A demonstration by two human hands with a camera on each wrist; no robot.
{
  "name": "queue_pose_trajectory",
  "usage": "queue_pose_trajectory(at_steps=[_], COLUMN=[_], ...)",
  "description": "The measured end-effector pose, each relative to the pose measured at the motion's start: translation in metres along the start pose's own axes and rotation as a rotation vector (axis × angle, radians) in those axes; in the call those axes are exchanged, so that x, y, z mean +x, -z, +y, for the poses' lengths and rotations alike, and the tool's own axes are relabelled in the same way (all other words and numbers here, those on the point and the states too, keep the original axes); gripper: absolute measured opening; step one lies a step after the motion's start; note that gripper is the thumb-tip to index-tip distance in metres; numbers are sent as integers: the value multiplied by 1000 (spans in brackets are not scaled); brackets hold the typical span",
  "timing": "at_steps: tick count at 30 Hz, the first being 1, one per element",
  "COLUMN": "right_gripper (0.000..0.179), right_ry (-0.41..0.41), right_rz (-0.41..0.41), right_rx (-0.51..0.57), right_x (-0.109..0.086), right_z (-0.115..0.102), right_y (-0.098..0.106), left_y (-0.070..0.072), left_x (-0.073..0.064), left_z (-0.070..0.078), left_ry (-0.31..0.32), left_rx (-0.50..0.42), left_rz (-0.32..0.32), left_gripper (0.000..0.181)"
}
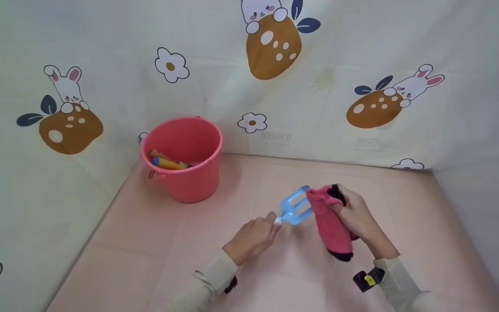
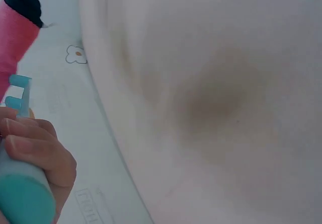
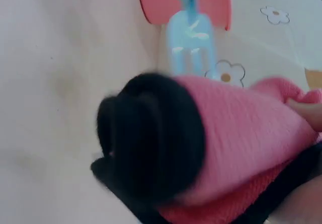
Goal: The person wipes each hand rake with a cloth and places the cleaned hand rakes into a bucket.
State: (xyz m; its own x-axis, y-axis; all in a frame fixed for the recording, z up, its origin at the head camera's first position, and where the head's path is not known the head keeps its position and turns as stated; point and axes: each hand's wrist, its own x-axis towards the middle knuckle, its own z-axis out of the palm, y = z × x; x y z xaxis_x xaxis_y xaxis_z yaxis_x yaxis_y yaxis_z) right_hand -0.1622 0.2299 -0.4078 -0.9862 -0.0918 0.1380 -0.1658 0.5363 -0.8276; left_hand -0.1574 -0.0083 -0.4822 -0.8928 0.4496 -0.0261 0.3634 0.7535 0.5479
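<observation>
My left hand (image 1: 251, 238) grips the handle of a light blue toy garden fork (image 1: 290, 215). In the left wrist view its fingers curl round the pale handle (image 2: 26, 196), which has a teal end. My right hand (image 1: 358, 216) pinches a pink sock (image 1: 334, 229) with black parts by its upper end, and it hangs down above the floor. The sock (image 3: 236, 133) fills much of the right wrist view, its black end toward the camera. The fork's tines point at the sock's upper left side; whether they touch I cannot tell.
A pink bucket (image 1: 193, 186) stands at the back left, near the corner of the walls. Inside it lie a yellow item with a blue end (image 1: 167, 163) and other small things. Pale walls (image 1: 215, 99) printed with rabbits and flowers enclose the pinkish floor (image 1: 145, 242).
</observation>
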Motion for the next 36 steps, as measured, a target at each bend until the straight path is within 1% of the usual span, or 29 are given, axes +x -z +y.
queue_pose_trajectory(at_steps=[1, 3, 6, 8, 10, 12, 15, 17, 18, 19, 21, 22, 25, 27, 30, 33, 36], right_gripper=[24, 26, 28, 28, 29, 31, 36, 39, 40, 41, 45, 47, 56, 59, 59, 54, 48], right_ry=[6, -9, -67, -112, -156, -205, -287, -339, -361, -377, -400, -402, -406, -397, -392, -408, -423], right_rz=[7, 30, 98, 115, 114, 101, 49, -3, -31, -61, -117, -138, -203, -246, -292, -296, -294], right_rx=[-4, -6, -7, -1, 42, 133, 372, 562, 639, 706, 792, 824, 839, 856, 883, 933, 967], right_x=[1, 2, 4, 4, 4, 5, 7, 9, 11, 13, 15, 17, 20, 21, 24, 25, 23], right_z=[-2, -4, -1, 4, 10, 17, 29, 37, 41, 45, 52, 54, 57, 55, 48, 42, 38], right_y=[0, 3, 9, 11, 12, 10, 4, -2, -4, -7, -13, -15, -23, -28, -34, -38, -39], left_y=[0, 1, 4, 6, 8, 10, 13, 15, 16, 16, 17, 18, 20, 20, 20, 19, 19], left_x=[1, 2, 2, 2, 1, 0, 1, 2, 3, 3, 6, 7, 9, 10, 11, 12, 12], left_z=[-1, -3, -4, -5, -5, -4, -1, 1, 2, 3, 4, 4, 6, 8, 11, 13, 15], left_ry=[18, 31, 24, 14, 12, 0, -40, -97, -124, -150, -194, -213, -237, -258, -294, -311, -295], left_rx=[-12, -34, -59, -76, -101, -124, -159, -155, -155, -154, -153, -151, -168, -163, -137, -124, -114], left_rz=[-2, 0, 21, 42, 58, 74, 87, 106, 116, 123, 136, 140, 124, 112, 106, 83, 42], left_gripper=[30, 30, 30, 29, 28, 28, 28, 29, 29, 29, 29, 29, 27, 27, 26, 27, 28])
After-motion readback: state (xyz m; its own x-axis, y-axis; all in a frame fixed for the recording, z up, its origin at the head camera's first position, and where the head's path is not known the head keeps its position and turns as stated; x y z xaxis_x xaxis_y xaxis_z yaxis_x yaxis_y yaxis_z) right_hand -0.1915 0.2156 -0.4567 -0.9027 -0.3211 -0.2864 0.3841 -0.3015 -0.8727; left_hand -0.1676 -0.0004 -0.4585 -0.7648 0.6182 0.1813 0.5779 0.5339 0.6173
